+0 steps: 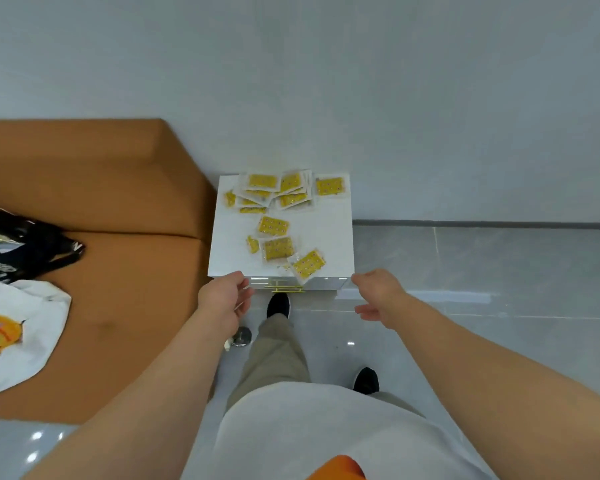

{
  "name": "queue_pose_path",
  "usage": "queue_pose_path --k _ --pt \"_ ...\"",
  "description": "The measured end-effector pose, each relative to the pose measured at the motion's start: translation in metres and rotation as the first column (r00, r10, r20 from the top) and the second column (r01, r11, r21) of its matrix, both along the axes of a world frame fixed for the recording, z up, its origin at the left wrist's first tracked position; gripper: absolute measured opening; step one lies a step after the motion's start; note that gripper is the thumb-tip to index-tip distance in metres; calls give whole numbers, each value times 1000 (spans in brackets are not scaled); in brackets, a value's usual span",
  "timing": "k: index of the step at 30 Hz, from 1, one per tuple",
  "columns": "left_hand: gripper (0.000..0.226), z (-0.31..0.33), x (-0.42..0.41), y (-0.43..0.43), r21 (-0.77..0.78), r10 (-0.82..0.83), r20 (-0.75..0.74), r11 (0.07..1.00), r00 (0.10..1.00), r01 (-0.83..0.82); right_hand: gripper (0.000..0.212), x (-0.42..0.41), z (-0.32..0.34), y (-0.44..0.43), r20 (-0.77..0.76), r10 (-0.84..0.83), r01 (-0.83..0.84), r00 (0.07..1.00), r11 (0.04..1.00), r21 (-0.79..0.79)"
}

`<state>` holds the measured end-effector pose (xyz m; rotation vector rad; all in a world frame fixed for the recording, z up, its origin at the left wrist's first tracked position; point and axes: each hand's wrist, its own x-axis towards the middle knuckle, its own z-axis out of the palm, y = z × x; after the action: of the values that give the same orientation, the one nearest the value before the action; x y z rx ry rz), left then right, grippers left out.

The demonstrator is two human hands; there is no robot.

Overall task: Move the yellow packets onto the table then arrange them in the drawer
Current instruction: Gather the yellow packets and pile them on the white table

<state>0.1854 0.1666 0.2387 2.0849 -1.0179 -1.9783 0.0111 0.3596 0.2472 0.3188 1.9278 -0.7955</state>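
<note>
Several yellow packets (278, 247) lie scattered on the white table top (333, 233), with a heap of them (274, 192) at its far edge. One packet (308, 264) hangs over the front edge. Below that edge is the drawer front with a gold handle (286, 289); the drawer is closed. My left hand (224, 299) is at the table's front left corner, fingers loosely curled near the drawer front, holding nothing. My right hand (378, 296) hovers at the front right corner with relaxed fingers and is empty.
An orange-brown sofa (118, 202) stands against the table's left side, with a black bag (25, 247) and a white printed bag (18, 334) on it. A white wall rises behind. My feet (278, 304) stand on the glossy grey floor (482, 271) before the table.
</note>
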Motion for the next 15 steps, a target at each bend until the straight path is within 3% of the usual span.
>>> queue_pose_path --k 3,8,15 --pt "4 -30 -15 -53 35 -61 76 998 995 58 36 -10 -33 -50 82 -103 97 991 992 79" --pt "11 -74 -57 -135 120 -256 192 964 947 237 68 -14 -85 -120 217 -277 232 936 950 208" --pt "11 -165 -114 -205 171 -549 293 836 783 522 90 -32 -177 -186 239 -315 239 918 924 299"
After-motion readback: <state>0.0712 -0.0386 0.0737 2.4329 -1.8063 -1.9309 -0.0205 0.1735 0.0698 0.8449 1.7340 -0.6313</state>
